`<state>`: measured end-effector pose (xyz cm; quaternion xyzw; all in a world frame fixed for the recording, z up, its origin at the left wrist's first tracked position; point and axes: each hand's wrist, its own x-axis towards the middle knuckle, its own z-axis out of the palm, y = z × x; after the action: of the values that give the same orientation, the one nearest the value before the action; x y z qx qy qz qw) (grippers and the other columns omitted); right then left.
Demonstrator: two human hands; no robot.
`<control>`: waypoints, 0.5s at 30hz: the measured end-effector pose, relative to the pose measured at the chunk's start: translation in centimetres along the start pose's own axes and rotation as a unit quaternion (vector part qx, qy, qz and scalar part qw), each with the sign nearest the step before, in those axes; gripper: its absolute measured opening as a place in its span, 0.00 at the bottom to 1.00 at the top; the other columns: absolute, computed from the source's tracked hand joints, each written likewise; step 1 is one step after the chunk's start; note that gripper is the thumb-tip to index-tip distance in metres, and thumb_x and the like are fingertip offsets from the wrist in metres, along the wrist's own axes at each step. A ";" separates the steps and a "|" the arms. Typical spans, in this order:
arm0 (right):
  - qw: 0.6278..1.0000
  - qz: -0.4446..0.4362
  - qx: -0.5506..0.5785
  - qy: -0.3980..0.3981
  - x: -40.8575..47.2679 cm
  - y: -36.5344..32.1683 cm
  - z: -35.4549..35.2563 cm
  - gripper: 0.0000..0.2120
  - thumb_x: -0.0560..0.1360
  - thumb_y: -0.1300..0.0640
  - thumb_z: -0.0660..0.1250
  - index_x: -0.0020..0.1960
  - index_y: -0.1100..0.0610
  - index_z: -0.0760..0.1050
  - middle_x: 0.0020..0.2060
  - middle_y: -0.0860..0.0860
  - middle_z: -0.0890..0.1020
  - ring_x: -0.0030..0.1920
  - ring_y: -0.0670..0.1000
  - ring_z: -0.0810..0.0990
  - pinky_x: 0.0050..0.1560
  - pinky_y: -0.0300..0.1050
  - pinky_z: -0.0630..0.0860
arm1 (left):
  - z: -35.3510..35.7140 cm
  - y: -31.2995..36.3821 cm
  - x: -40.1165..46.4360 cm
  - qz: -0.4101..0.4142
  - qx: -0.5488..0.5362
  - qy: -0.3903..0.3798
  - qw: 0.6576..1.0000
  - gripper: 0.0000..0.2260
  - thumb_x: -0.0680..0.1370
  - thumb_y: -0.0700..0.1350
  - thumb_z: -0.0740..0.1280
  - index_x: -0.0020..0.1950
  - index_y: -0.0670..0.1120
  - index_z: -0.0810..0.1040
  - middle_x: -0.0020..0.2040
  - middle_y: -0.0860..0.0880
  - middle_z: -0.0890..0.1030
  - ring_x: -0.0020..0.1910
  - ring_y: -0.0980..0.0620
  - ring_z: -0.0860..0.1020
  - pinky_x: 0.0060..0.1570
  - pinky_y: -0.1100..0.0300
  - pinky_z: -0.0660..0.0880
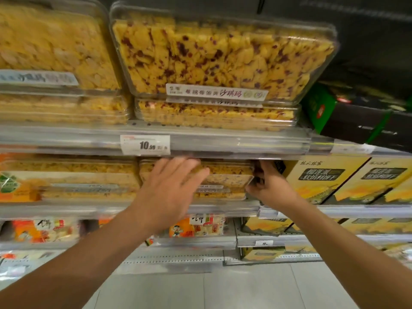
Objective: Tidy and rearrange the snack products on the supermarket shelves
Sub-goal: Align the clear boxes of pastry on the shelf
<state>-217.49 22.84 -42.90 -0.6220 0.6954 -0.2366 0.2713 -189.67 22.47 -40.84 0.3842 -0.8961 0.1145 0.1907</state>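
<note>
A clear plastic clamshell box of yellow puffed snack flecked with dark red bits (225, 175) sits on the middle shelf, on top of another box of the same kind, just under the shelf edge above. The left hand (171, 188) lies flat against its front and left part, fingers straight and spread, pressing rather than gripping. The right hand (267, 181) is at the box's right end, fingers curled round that corner, holding it; motion blur hides exactly how the fingertips sit.

To the left on the same shelf lies a stack of clear boxes of plain yellow snack (73, 177). To the right stand yellow cardboard cartons with dark label panels (323, 177), touching or nearly touching the right hand.

On the shelf above, a tilted clear box of the red-flecked snack (223, 54) leans on a flat one, with a white price tag reading 10.99 (145, 144) on the clear shelf rail (245, 143) below. Beside it are clear boxes of pale yellow snack (51, 45), and a dark box with green edges (356, 117) at the right. Lower shelves hold orange and white snack packets (44, 230).
</note>
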 end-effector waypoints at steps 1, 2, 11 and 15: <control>1.000 0.003 0.021 0.011 -1.0 0.0 -0.7 0.34 0.74 0.60 0.71 0.72 0.44 0.58 0.62 0.47 0.74 0.65 0.51 0.73 0.61 0.45 0.75 | -0.7 1.0 0.6 0.054 -0.033 0.036 0.997 0.26 0.71 0.39 0.68 0.68 0.48 0.69 0.64 0.43 0.76 0.58 0.43 0.74 0.55 0.43 0.73; 0.999 0.013 0.039 0.027 -2.1 0.0 -1.4 0.33 0.74 0.61 0.70 0.72 0.44 0.59 0.61 0.43 0.74 0.66 0.48 0.72 0.59 0.38 0.74 | -1.5 1.9 1.5 0.089 -0.067 0.068 0.991 0.23 0.72 0.38 0.69 0.67 0.46 0.71 0.61 0.42 0.77 0.54 0.44 0.76 0.49 0.45 0.75; 0.984 0.067 0.036 0.160 -12.2 1.9 -10.4 0.27 0.77 0.60 0.68 0.72 0.45 0.64 0.67 0.43 0.71 0.62 0.41 0.72 0.59 0.42 0.77 | -5.2 8.9 9.6 0.119 -0.052 0.122 0.984 0.26 0.71 0.40 0.70 0.69 0.40 0.73 0.69 0.38 0.72 0.69 0.37 0.69 0.66 0.39 0.67; 0.968 0.039 -0.020 0.249 -13.7 3.7 -15.4 0.20 0.78 0.62 0.66 0.67 0.47 0.71 0.60 0.46 0.77 0.56 0.42 0.76 0.52 0.39 0.77 | -4.0 11.5 10.8 0.058 0.009 0.030 0.998 0.34 0.74 0.47 0.69 0.77 0.41 0.62 0.78 0.37 0.58 0.77 0.38 0.56 0.74 0.42 0.51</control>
<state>-229.48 36.74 -32.84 -0.5212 0.7695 -0.3589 0.0863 -203.86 24.73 -33.27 0.3300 -0.9094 0.1450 0.2073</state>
